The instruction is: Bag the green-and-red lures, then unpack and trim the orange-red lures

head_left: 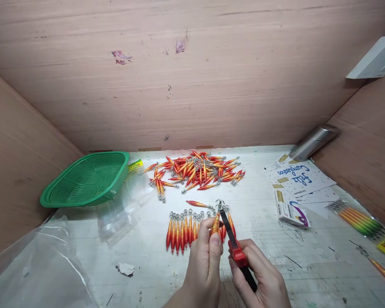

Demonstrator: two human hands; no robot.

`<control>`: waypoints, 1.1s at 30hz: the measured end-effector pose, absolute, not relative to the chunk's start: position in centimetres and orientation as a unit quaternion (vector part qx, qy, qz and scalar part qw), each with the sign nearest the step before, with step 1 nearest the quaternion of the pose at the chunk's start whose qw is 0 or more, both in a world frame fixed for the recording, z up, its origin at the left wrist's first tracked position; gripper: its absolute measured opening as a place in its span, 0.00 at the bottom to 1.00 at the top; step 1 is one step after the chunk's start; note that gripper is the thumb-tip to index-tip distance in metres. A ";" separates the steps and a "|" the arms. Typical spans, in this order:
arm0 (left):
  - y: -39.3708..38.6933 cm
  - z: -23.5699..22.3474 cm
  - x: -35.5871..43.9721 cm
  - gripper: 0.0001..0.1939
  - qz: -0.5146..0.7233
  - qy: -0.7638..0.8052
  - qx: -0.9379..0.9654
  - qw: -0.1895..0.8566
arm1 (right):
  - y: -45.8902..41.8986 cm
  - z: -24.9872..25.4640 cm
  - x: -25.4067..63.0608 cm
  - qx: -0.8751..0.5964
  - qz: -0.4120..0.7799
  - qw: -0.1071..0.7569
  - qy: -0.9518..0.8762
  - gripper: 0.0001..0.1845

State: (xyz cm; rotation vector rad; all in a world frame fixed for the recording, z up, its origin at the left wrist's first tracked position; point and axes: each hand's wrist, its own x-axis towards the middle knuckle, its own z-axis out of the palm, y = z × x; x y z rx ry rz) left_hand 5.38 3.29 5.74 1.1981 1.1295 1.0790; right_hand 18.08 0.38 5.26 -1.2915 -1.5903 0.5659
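Note:
My left hand [203, 256] is closed around an orange-gold squid jig [216, 224], holding it upright with its crown of hooks at the top. In my right hand [263, 273] is a red-and-black hand tool [239, 254], whose exact kind I cannot make out. Its long dark tip leans against or just beside the jig's hooks. Beneath and behind my hands lies a row of red-orange squid jigs [177, 235], hooks pointing away from me. My left hand hides part of this row. A single jig [199, 204] rests crosswise just beyond it.
Farther back is a loose heap of squid jigs [195, 169]. At left stand a green basket [83, 199] and clear plastic bags [115, 222]. On the right are printed cards [311, 179], a small box [290, 211], a metal flask [314, 141] and packaged jigs [359, 220]. Wooden panels surround the table.

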 end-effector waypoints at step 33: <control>4.7 7.4 4.1 0.20 0.430 0.453 0.550 0.555 | 1.7 8.4 22.4 -0.505 0.352 0.335 -0.713 0.06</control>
